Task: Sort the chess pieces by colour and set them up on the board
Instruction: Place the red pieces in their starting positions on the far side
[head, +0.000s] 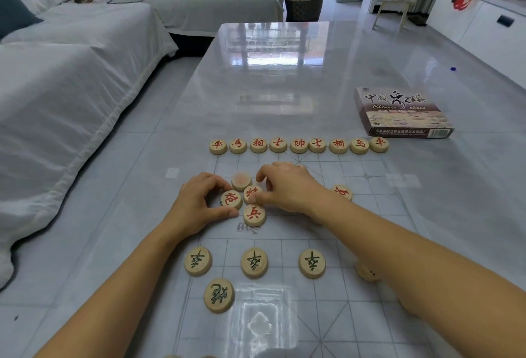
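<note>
Carefully now: your left hand (199,201) curls thumb and forefinger round the red cannon disc (231,199), and your right hand (287,187) pinches the neighbouring red disc (252,193), mid-board. The red soldier (254,215) sits tight against them; sliding either could knock it, or the blurred fourth disc (241,181), askew.

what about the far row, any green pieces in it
No, all nine pieces in the far row carry red characters; the green-marked pieces lie on the near side.

L hand (199,201) & R hand (287,187) close together, palms down, fingers (216,179) curled.
</note>
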`<action>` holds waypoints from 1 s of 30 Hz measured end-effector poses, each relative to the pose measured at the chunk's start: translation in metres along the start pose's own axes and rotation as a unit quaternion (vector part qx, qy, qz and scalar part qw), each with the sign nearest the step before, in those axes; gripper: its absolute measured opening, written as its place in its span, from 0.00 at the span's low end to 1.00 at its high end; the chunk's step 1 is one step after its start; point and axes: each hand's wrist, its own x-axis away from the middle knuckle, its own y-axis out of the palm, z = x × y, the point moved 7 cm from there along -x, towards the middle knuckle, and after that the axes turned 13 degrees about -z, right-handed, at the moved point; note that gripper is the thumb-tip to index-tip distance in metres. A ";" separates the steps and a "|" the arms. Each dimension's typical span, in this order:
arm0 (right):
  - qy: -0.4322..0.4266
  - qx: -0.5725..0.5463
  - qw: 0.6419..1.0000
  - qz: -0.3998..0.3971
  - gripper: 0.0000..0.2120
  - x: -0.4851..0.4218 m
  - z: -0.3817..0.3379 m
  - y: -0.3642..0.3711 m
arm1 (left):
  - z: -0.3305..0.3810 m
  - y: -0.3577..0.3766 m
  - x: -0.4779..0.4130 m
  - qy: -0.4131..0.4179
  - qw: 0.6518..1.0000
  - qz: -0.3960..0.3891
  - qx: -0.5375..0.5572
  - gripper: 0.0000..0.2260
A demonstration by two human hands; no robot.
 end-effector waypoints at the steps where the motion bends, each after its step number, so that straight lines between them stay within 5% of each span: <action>1: 0.001 0.014 1.000 0.006 0.23 -0.002 -0.003 0.000 | 0.000 0.000 0.000 0.002 1.000 0.004 0.000 0.21; 7: 0.013 -0.008 0.999 0.046 0.16 0.007 -0.002 -0.011 | 0.001 -0.002 0.001 0.009 1.000 0.016 0.011 0.23; 11: 0.068 -0.101 0.978 0.169 0.10 0.051 0.079 -0.059 | -0.002 -0.001 0.002 0.003 0.999 0.019 0.025 0.23; 15: 0.147 -0.081 0.978 0.126 0.17 0.081 0.165 -0.042 | 0.003 -0.001 0.002 0.003 0.999 0.028 0.045 0.23; 19: 0.101 -0.126 0.975 0.155 0.20 0.091 0.177 -0.026 | -0.001 -0.005 0.001 -0.017 0.991 0.031 0.131 0.22; 30: 0.083 -0.117 0.967 0.210 0.19 0.092 0.179 -0.026 | 0.037 0.024 -0.022 -0.027 0.985 -0.073 0.153 0.14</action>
